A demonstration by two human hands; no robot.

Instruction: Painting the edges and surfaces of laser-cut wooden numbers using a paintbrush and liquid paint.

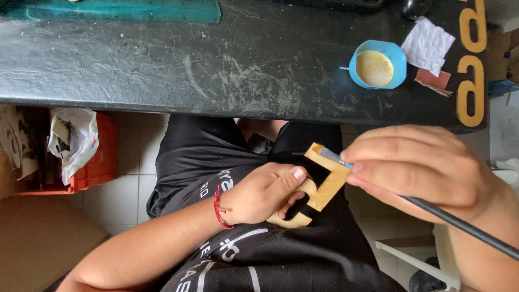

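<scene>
In the head view the left hand grips a flat wooden cut-out shape over the lap, thumb pressed along its upper side, just below the edge of the dark worktable. The right hand is closed round a thin black paintbrush — its tip rests on the shape's upper end. On the table sit a blue cup of pale paste, a scrap of white paper and two more wooden cut-outs — all well apart from the hands.

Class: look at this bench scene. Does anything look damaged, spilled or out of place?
The dark tabletop is badly scratched and scuffed pale near its front edge. Nothing has spilled from the blue cup; a crumpled white paper lies beside it.
</scene>
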